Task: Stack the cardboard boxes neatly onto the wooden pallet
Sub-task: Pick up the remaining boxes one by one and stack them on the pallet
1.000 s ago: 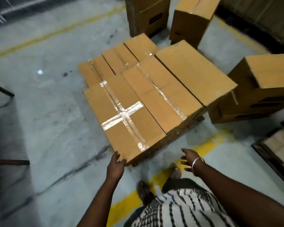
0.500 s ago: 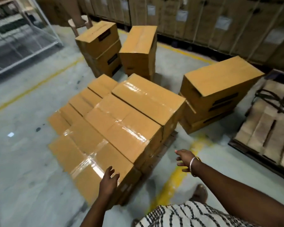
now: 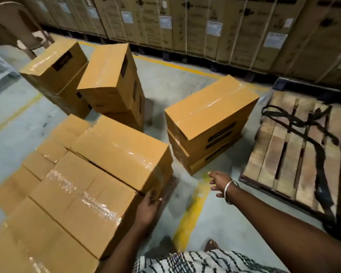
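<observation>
Touching left grip [image 3: 149, 208] — stacked boxes [image 3: 91, 182]; right grip [image 3: 220, 181] apart.

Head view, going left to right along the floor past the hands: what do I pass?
Layer of taped boxes → left hand → yellow floor line → right hand → empty wooden pallet with black straps.

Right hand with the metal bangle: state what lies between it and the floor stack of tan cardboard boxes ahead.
Head view: only bare grey concrete floor separates the right hand from the stack of tan cardboard boxes.
</observation>
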`<control>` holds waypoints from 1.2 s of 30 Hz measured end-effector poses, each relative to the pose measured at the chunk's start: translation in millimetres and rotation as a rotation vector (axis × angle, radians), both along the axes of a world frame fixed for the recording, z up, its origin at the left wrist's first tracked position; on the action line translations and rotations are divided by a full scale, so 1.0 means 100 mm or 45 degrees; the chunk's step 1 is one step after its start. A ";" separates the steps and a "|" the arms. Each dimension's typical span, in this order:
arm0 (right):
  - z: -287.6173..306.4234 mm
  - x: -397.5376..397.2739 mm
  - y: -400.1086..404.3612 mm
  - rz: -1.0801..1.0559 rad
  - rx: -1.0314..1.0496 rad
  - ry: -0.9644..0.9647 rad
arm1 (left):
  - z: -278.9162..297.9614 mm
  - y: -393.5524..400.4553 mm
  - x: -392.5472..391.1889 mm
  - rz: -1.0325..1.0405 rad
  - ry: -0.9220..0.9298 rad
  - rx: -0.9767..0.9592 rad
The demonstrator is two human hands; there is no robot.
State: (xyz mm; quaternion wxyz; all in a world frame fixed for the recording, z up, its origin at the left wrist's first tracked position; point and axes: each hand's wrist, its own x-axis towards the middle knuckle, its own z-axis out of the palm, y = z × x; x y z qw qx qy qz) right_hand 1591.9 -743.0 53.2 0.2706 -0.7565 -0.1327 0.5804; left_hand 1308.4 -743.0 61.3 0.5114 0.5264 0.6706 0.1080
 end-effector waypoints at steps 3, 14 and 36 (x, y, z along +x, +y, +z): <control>-0.08 0.23 0.27 -0.064 -0.034 0.010 | 0.04 0.44 0.25 -0.064 -0.031 -0.001; -0.20 0.78 1.67 -0.244 -0.093 -0.028 | -0.29 2.67 0.87 -0.275 -0.006 0.017; -1.37 1.60 3.13 -0.662 -0.284 0.151 | -0.99 5.33 2.60 -0.567 0.482 0.015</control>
